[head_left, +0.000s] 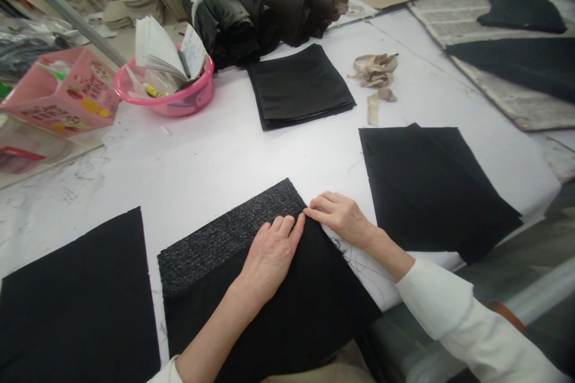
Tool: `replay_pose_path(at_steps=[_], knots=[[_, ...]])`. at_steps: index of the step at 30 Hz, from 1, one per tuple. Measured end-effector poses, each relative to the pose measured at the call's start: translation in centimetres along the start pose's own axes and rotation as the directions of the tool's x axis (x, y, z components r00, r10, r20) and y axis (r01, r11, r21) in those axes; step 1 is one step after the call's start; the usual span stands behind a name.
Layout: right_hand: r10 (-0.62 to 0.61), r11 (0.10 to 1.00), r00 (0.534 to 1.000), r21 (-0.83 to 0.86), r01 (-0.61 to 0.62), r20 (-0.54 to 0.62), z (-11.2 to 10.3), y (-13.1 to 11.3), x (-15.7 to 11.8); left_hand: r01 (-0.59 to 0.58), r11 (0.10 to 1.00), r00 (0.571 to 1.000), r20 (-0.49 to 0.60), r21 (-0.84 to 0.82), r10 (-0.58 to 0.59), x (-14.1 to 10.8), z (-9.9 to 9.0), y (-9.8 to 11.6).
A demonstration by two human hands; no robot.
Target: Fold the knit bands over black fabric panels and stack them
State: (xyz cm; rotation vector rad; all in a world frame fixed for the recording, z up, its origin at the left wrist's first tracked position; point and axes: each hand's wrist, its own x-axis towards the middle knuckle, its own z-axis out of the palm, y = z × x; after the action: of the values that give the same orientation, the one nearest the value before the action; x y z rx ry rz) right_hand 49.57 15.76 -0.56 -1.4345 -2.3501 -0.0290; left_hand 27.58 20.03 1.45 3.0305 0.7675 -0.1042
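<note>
A black cloth panel (305, 305) with a speckled grey strip (215, 239) along its far edge lies in front of me on the white table (179, 161). My left hand (272, 251) rests on the panel, fingers spread and pointing to its right edge, holding nothing. At that edge my right hand (339, 218) has its thumb and index finger pinched together on the cloth, close to the left index fingertip. More black cloth lies on either side: one piece (81, 305) at left, a stack (431, 185) at right.
Behind are a stack of shiny black pieces (300, 87), beige strips (377, 69), a pink basin (175, 102) with a notebook, a pink box (67, 96) and dark fabric rolls (278, 0). Dark pieces (521, 9) lie on a board at the far right.
</note>
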Motion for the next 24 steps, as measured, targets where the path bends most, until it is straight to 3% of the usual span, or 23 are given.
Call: replay_pose_path(at_steps=[3, 8, 14, 18, 24], knots=[[0.038, 0.999, 0.999, 0.024, -0.038, 0.021, -0.2, -0.3, -0.2, 0.013, 1.000, 1.000, -0.007, 0.016, -0.013, 0.2, 0.1, 0.2], [0.234, 0.966, 0.972, 0.117, -0.231, -0.010, 0.1, -2.0, -1.2, 0.054, 0.999, 0.998, -0.027, 0.003, -0.054, 0.2, -0.3, 0.6], [0.230, 0.973, 0.973, -0.019, -0.229, 0.036, 1.1, -3.5, -1.6, 0.086, 0.996, 0.994, -0.074, -0.006, -0.086, -1.1, -0.1, 0.5], [0.214, 0.973, 0.975, -0.098, -0.208, 0.061, 1.4, -3.5, -1.5, 0.148, 0.989, 0.982, -0.121, 0.022, -0.144, -4.4, 0.9, 0.4], [0.224, 0.966, 0.972, -0.144, -0.213, 0.067, 1.2, -3.8, -1.4, 0.336, 0.942, 0.926, -0.178, -0.010, -0.332, -13.2, 2.9, -0.3]])
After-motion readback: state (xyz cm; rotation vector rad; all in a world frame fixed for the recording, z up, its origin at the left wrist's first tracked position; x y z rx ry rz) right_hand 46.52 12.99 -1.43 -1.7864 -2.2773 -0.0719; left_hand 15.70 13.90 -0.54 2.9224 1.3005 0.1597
